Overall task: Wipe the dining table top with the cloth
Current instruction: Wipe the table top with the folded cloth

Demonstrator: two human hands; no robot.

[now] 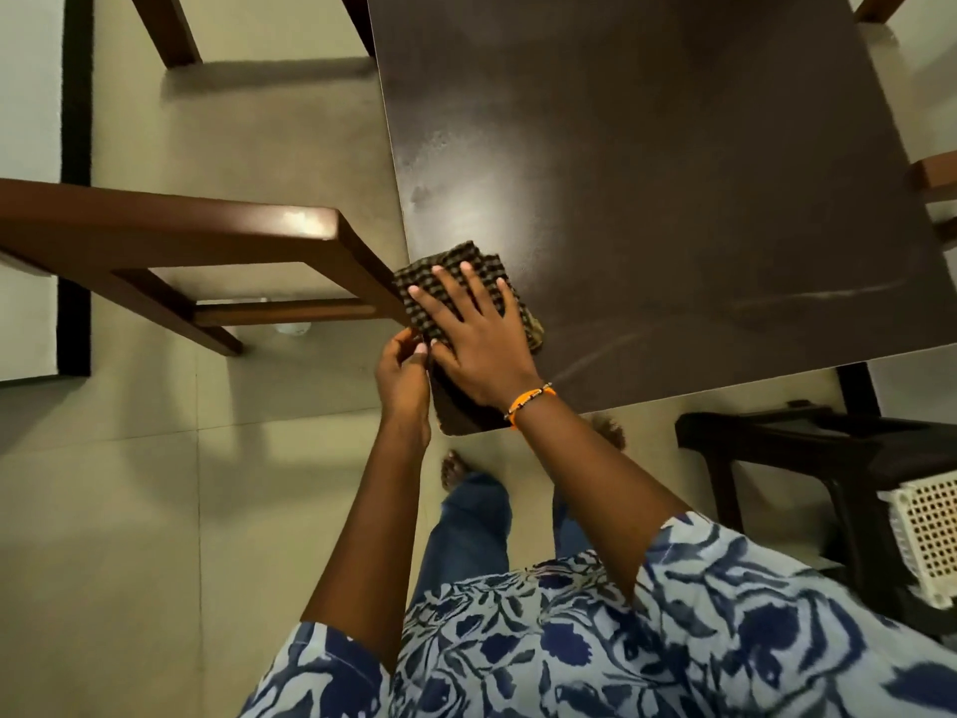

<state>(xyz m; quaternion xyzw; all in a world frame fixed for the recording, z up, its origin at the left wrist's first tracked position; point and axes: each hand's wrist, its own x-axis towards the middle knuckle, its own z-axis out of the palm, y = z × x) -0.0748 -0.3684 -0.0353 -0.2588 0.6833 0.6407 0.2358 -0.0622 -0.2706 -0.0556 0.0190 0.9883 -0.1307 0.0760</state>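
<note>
Flat, splayed right-hand fingers [455, 298] press the cloth [466, 266]; left-hand fingers [406, 344] pinch its edge.

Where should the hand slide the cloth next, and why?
Probably away from the corner, toward the table's middle. The right hand presses flat on the cloth at the near left corner, and most of the dark top beyond it still shows smudges and streaks.
</note>
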